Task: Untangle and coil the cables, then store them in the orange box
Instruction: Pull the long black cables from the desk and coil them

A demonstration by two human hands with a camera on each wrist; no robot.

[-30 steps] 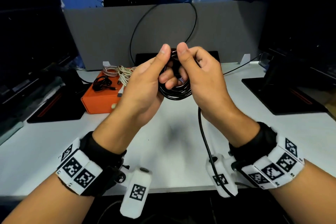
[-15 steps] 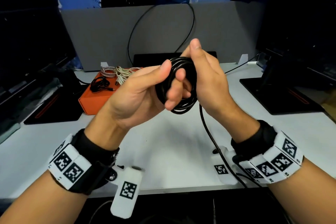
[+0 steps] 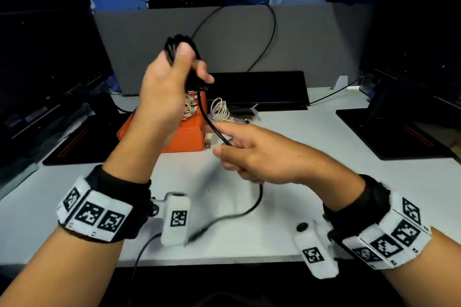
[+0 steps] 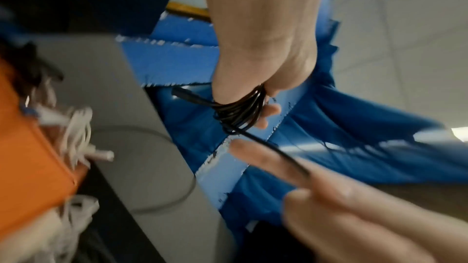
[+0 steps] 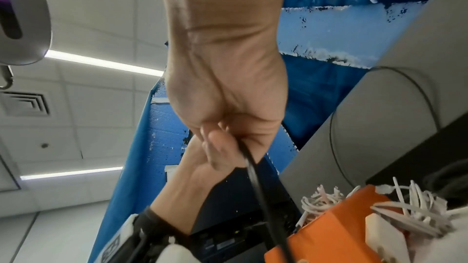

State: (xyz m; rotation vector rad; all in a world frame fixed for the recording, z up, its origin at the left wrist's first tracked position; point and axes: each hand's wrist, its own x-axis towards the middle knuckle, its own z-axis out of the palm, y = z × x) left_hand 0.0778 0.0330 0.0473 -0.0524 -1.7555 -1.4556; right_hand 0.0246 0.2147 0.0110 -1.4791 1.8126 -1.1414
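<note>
Our left hand (image 3: pixel 164 90) has gone up and to the left since a moment ago, and our right hand (image 3: pixel 252 154) has dropped low and moved away from it; before, both hands were close together around the black loops. Now our left hand grips the black cable coil (image 3: pixel 185 62) up in the air, thumb pressed on top, fingers curled round it. From the coil a loose black strand (image 3: pixel 212 124) runs down to our right hand, which pinches it between thumb and fingers. Past that hand the strand bends in a soft curve over the white table (image 3: pixel 324 157), and its end looks blurry. In the left wrist view, a small black plug (image 4: pixel 181 94) sticks out from the coil. The cable is thin, round and smooth. The orange box (image 3: pixel 184 139) sits on the table behind our hands, well below the coil. It is a box with flat sides, and white cables (image 3: pixel 219 109) lie in thin wiry loops on top of it and spill over its right side. We wear bands with black and white square codes (image 3: pixel 99 217) on both wrists. We cannot read any words anywhere.
</note>
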